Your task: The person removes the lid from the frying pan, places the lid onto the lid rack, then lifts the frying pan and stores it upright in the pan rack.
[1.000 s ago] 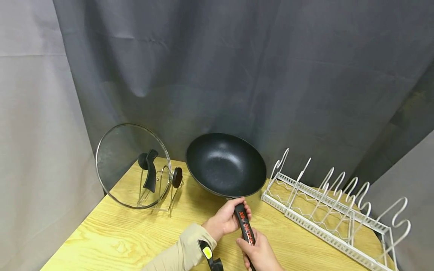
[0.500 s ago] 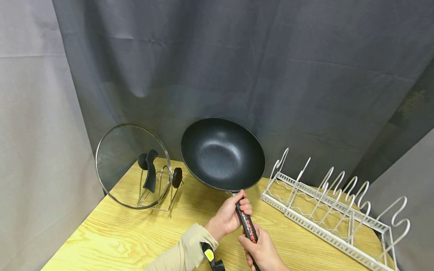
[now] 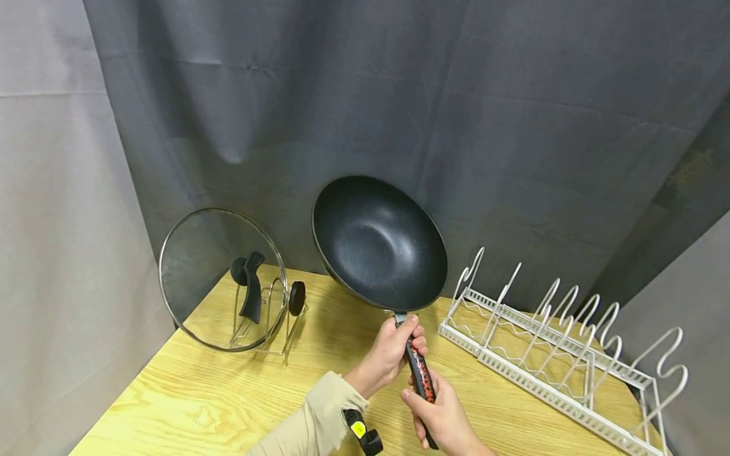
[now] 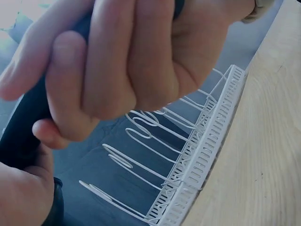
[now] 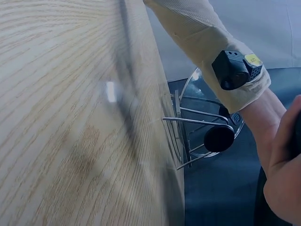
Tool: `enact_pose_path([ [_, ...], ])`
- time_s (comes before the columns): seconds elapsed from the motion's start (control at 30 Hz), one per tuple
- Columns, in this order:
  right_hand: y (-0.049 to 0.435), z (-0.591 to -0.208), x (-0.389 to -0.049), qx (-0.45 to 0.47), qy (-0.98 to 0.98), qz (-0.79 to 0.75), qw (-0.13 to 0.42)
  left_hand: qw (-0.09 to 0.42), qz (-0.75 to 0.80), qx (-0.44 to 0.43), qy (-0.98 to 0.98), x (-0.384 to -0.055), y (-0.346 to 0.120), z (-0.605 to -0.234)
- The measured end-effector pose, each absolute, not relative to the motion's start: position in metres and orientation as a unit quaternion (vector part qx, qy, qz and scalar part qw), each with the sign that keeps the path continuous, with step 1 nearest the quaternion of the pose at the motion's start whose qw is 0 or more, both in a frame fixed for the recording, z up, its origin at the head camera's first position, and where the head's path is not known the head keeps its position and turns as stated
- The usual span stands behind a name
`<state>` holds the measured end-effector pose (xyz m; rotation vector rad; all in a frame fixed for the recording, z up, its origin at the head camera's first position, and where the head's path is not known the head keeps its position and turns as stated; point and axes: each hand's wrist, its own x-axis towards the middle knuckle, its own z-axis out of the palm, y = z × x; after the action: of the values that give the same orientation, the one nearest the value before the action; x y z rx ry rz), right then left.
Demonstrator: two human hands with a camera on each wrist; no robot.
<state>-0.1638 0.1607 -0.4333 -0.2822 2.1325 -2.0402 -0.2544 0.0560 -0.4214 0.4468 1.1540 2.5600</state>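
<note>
A black wok is held up over the table, tilted so its inside faces me. My left hand grips its black handle close to the pan. Lower on the same handle, near its end, my right hand holds on with the thumb laid on top. In the left wrist view, the left fingers are curled round the handle, and part of the right hand shows below them. The right wrist view catches only a part of the right hand at its edge.
A glass lid with a black handle stands upright in a wire lid stand at the left. On the right, a white pan rack with several wavy dividers sits on the wooden table. Grey curtains hang behind.
The wok has risen and tilted further toward me, its rim now higher against the curtain. Both hands have kept their hold and shifted slightly to the right. Lid and rack stay put.
</note>
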Motion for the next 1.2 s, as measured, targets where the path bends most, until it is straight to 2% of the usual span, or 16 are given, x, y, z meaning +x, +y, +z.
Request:
enact_pose_path([
  [0.23,0.159,-0.433,-0.164,-0.086,0.745,-0.659,0.066,0.14,0.869,0.162,0.446,-0.255,0.055,-0.416],
  [0.4,0.151,-0.425,-0.16,-0.024,0.761,-0.645,0.062,0.133,0.856,0.166,0.472,-0.254,0.056,-0.411],
  [0.63,0.139,-0.425,-0.157,0.045,0.751,-0.659,0.02,0.138,0.845,0.164,0.489,-0.254,0.059,-0.406],
  [0.87,0.145,-0.432,-0.158,0.035,0.742,-0.67,0.002,0.15,0.843,0.174,0.486,-0.254,0.062,-0.403],
  [1.1,0.149,-0.428,-0.156,0.002,0.718,-0.695,-0.03,0.202,0.854,0.242,0.414,-0.253,0.062,-0.399],
  [1.2,0.15,-0.428,-0.156,-0.012,0.712,-0.701,-0.041,0.194,0.842,0.285,0.414,-0.253,0.064,-0.398],
])
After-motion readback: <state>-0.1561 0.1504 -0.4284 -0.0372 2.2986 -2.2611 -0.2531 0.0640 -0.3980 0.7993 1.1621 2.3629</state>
